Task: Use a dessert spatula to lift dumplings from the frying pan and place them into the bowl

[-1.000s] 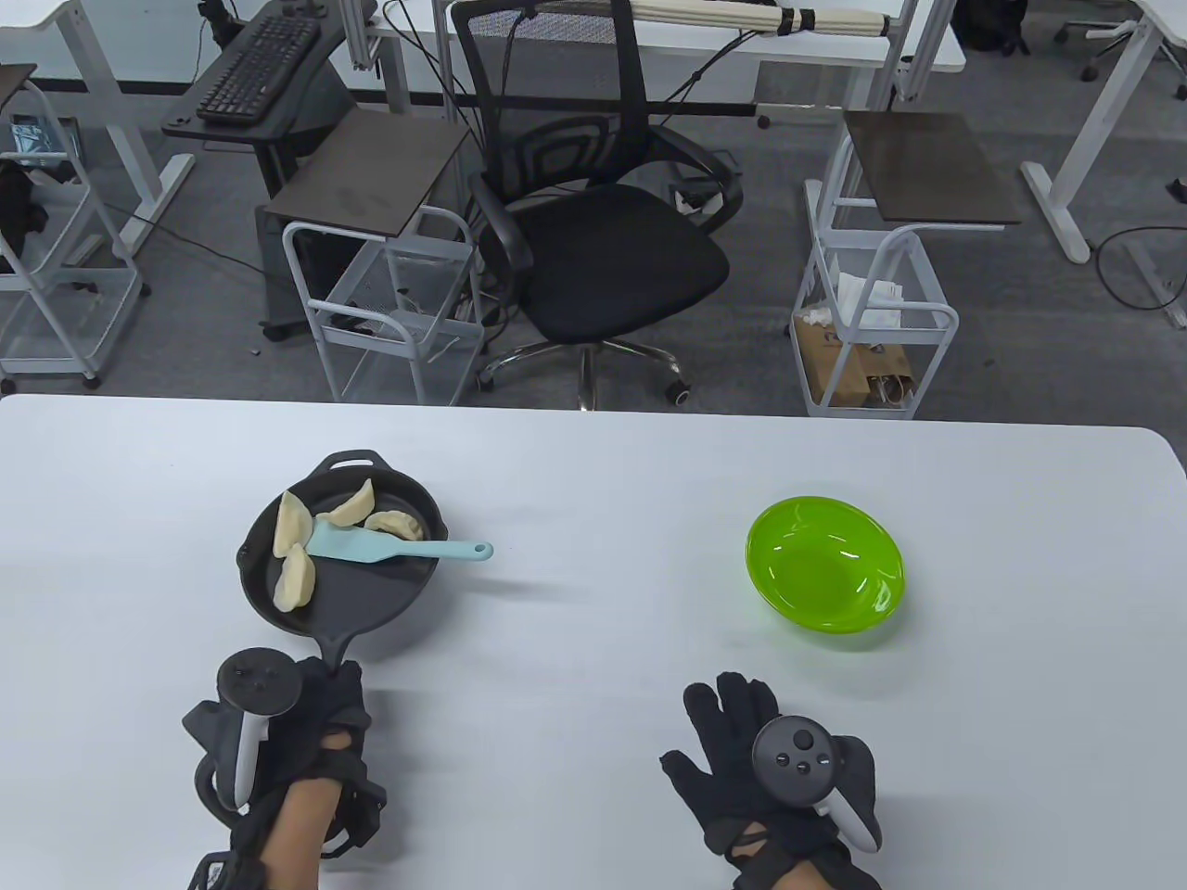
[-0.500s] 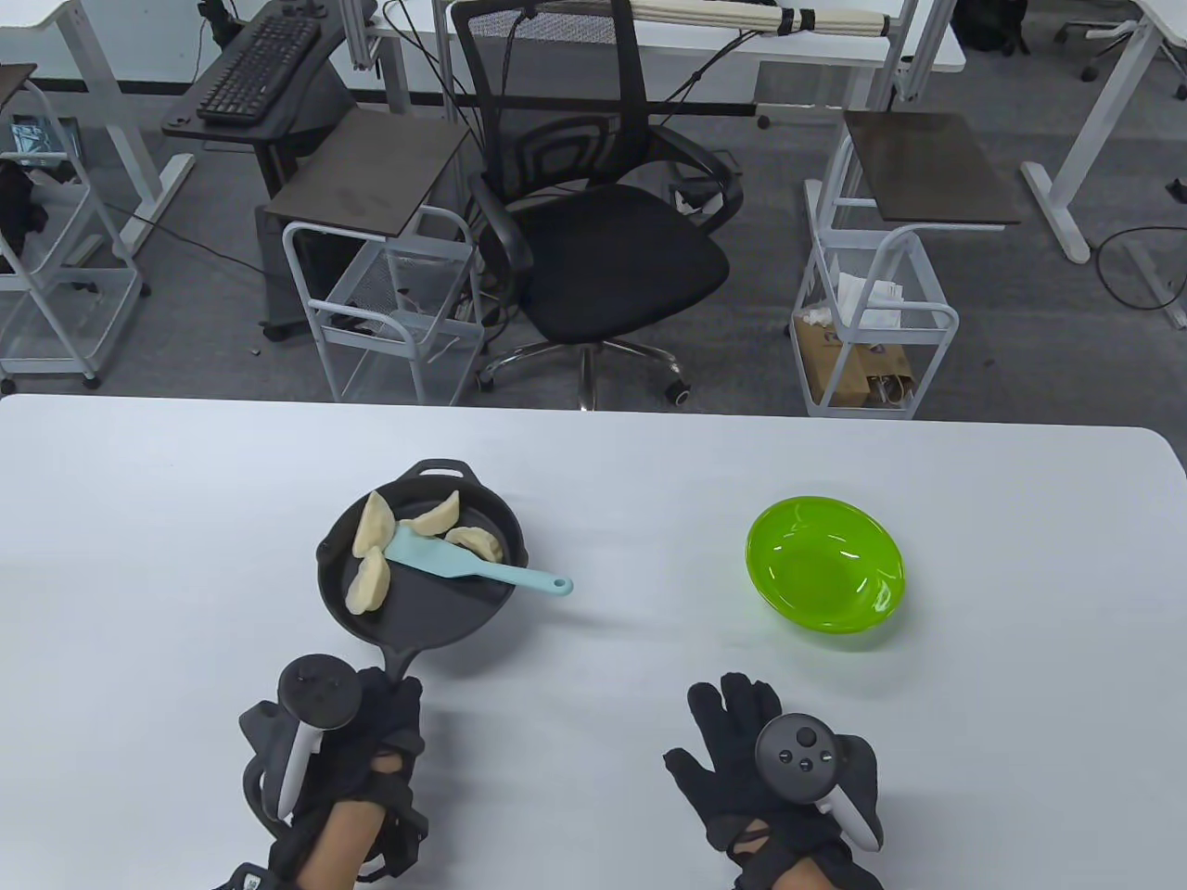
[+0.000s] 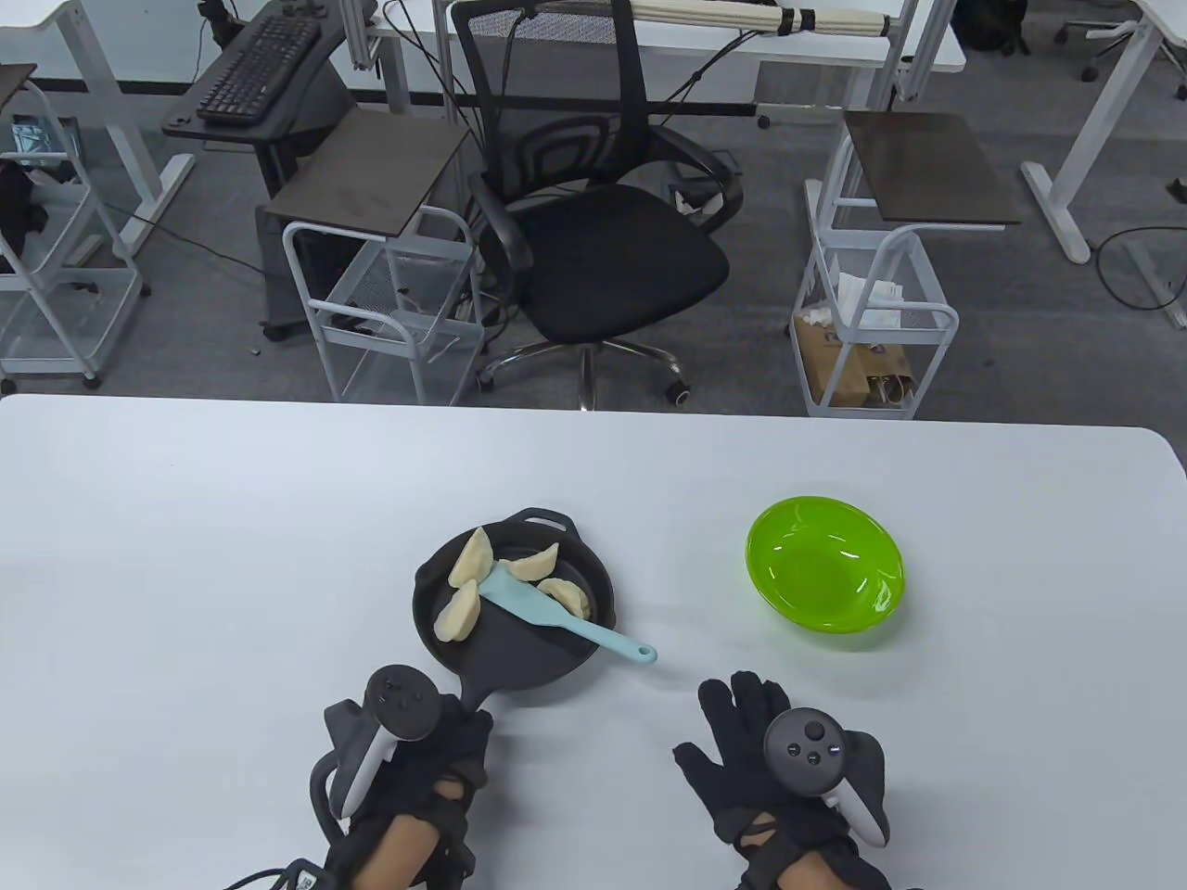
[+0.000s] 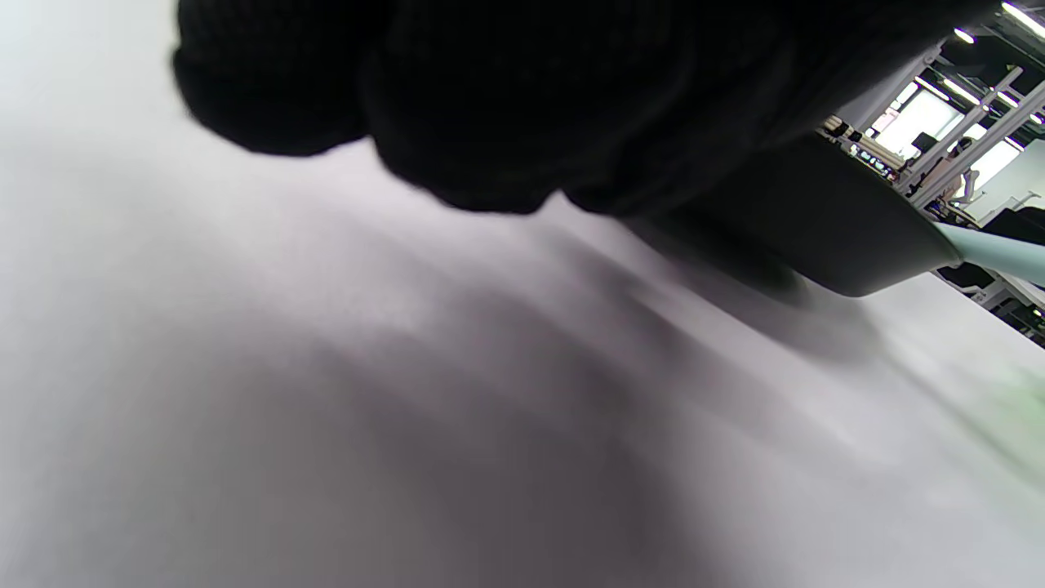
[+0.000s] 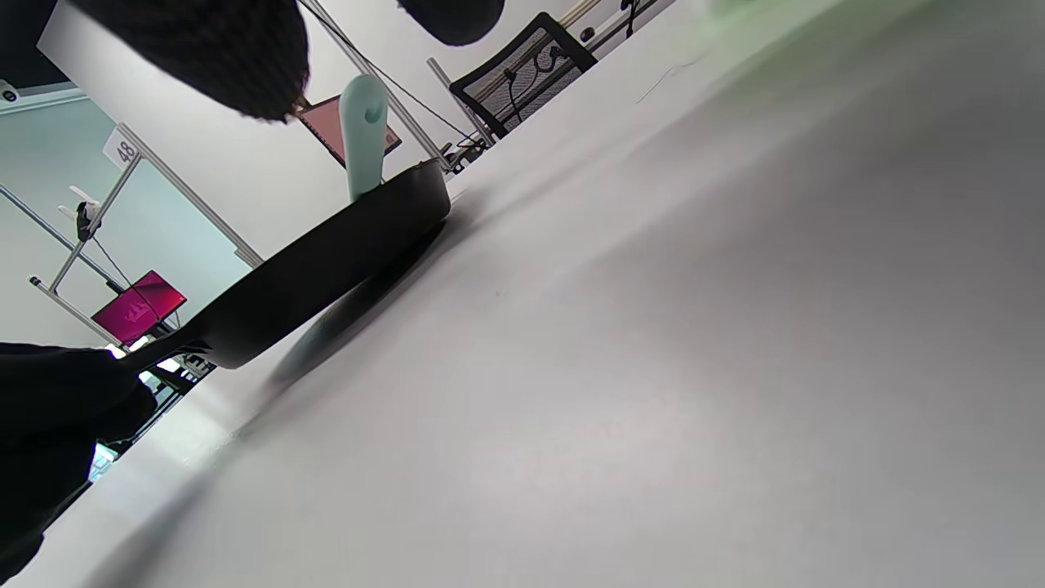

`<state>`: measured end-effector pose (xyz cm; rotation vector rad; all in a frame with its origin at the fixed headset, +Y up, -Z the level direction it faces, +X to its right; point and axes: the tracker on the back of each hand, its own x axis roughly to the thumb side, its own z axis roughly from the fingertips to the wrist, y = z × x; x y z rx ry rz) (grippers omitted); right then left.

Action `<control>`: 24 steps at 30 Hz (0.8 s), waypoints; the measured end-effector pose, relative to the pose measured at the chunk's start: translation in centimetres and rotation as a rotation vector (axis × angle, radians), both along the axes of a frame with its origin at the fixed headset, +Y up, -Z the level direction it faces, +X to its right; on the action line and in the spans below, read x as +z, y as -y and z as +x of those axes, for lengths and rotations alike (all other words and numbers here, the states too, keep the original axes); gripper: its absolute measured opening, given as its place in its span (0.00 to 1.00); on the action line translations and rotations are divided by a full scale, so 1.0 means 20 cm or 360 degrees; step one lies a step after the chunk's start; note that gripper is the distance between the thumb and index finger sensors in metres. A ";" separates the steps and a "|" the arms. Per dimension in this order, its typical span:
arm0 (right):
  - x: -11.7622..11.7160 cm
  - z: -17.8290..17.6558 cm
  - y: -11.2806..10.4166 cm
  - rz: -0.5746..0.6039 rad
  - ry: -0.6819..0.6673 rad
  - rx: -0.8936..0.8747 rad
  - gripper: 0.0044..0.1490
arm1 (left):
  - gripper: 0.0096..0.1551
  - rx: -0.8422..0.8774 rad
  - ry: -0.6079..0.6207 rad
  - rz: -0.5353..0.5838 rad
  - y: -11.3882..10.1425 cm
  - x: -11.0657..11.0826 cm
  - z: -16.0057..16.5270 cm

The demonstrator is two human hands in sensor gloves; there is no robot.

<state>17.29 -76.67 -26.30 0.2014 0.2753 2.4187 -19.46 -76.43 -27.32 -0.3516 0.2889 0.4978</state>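
A black frying pan [image 3: 519,654] sits near the table's front centre, holding several pale dumplings [image 3: 461,612]. A light blue dessert spatula [image 3: 556,616] lies across the pan, its handle end sticking out over the right rim. My left hand [image 3: 445,751] grips the pan's handle; in the left wrist view its curled fingers [image 4: 490,98] fill the top, with the pan [image 4: 824,220] beyond. My right hand [image 3: 756,742] rests flat and open on the table, right of the pan. The green bowl [image 3: 823,575] stands empty at the right. The right wrist view shows the pan [image 5: 326,261] and the spatula handle [image 5: 363,135].
Beyond the white table's far edge [image 3: 593,408] stand an office chair [image 3: 593,232] and wire carts [image 3: 389,306].
My left hand has dragged the pan, with dumplings and spatula, to the right and nearer the front edge, closer to the bowl. The right hand has barely shifted.
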 end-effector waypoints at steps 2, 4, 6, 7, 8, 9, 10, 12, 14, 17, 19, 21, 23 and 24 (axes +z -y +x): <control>0.00 0.00 0.00 0.0001 -0.0001 -0.0003 0.48 | 0.30 -0.0001 0.0033 -0.0025 0.01 0.01 0.03; 0.00 0.00 0.00 -0.0001 -0.0004 -0.0006 0.48 | 0.31 0.0020 0.0081 -0.0062 0.02 0.01 0.05; 0.00 0.00 0.00 -0.0002 -0.0011 -0.0005 0.48 | 0.32 0.0096 0.0172 -0.0138 0.04 0.01 0.07; 0.00 0.00 0.00 -0.0004 -0.0015 -0.0002 0.48 | 0.33 0.0135 0.0231 -0.0157 0.04 0.01 0.09; 0.00 0.00 0.01 -0.0007 -0.0017 -0.0001 0.48 | 0.34 0.0153 0.0259 -0.0164 0.05 0.01 0.10; -0.01 0.00 0.01 -0.0010 -0.0019 0.0001 0.48 | 0.34 0.0141 0.0282 -0.0174 0.05 0.01 0.12; -0.01 0.00 0.01 -0.0013 -0.0020 0.0001 0.48 | 0.35 0.0133 0.0320 -0.0181 0.05 0.01 0.13; -0.01 0.00 0.01 -0.0013 -0.0017 0.0001 0.49 | 0.36 0.0143 0.0368 -0.0221 0.07 0.01 0.16; -0.01 0.00 0.01 0.0000 -0.0003 0.0002 0.49 | 0.36 0.0167 0.0417 -0.0264 0.09 0.02 0.19; -0.02 0.02 0.01 0.0023 0.0052 0.0013 0.50 | 0.36 0.0189 0.0465 -0.0304 0.11 0.02 0.23; -0.02 0.04 -0.02 0.0136 0.0182 0.0095 0.49 | 0.36 0.0203 0.0485 -0.0325 0.11 0.03 0.24; -0.02 0.06 -0.04 0.0234 0.0310 0.0187 0.46 | 0.35 0.0205 0.0516 -0.0351 0.12 0.03 0.25; -0.04 0.09 -0.05 0.0272 0.0409 0.0215 0.48 | 0.35 0.0212 0.0559 -0.0372 0.13 0.03 0.27; -0.05 0.10 -0.05 0.0237 0.0411 0.0209 0.52 | 0.35 0.0218 0.0570 -0.0377 0.13 0.03 0.27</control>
